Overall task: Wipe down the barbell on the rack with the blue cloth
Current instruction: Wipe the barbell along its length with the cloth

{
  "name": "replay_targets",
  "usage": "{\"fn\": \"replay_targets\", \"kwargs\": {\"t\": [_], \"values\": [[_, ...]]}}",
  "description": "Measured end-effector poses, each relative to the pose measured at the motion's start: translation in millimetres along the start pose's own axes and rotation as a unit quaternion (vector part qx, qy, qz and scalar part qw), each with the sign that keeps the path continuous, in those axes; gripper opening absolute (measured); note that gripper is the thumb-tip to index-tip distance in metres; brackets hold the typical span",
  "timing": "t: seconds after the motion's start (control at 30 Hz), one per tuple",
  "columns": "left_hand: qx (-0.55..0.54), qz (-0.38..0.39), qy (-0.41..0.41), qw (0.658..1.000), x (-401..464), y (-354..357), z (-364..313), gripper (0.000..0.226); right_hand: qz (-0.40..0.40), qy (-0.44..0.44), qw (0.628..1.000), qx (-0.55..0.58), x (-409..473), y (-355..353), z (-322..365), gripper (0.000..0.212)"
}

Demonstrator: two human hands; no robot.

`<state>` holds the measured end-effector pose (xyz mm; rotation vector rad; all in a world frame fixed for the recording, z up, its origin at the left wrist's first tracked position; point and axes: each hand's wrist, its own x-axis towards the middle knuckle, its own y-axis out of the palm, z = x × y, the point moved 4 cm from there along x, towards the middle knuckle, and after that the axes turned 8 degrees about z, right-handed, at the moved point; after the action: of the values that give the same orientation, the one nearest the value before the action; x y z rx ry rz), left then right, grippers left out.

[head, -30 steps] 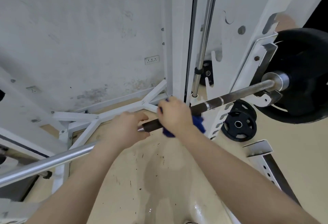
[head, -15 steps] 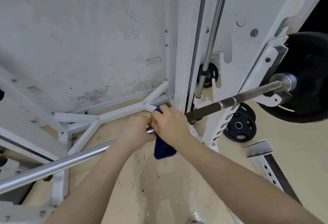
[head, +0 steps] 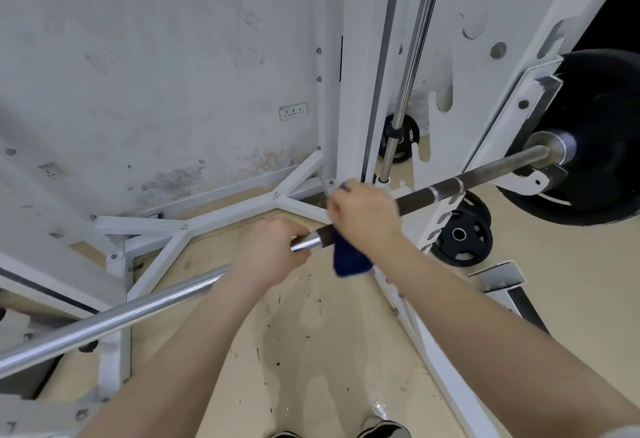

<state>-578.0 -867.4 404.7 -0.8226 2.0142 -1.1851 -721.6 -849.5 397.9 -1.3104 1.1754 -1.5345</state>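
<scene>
Barbell (head: 485,174) lying across the white rack (head: 356,91), slanting from lower left up to the black plate (head: 602,146) at right. Left hand (head: 266,257) wrapped round the shiny part of the bar, fingers curled fully about it. Right hand (head: 363,215) just beside, gripping the dark knurled part through the blue cloth (head: 349,257), whose loose end hangs below the bar. Smaller plate (head: 462,238) propped on the floor (head: 311,351) near the rack's foot
</scene>
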Motion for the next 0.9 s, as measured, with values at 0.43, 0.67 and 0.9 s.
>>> {"fn": "replay_targets", "kwargs": {"t": [0.43,0.67,0.9], "values": [[-0.010,-0.049,-0.004,0.999,12,18,-31,0.048,-0.034,0.044,0.998,0.000,-6,-4,-83,0.018],[0.028,-0.063,0.052,0.996,45,30,-69,0.043,-0.054,0.073,0.995,0.050,-13,1,-89,0.016],[0.112,-0.060,0.066,0.990,64,44,-96,0.038,-0.045,0.146,0.988,0.018,5,-2,-192,0.023]]}}
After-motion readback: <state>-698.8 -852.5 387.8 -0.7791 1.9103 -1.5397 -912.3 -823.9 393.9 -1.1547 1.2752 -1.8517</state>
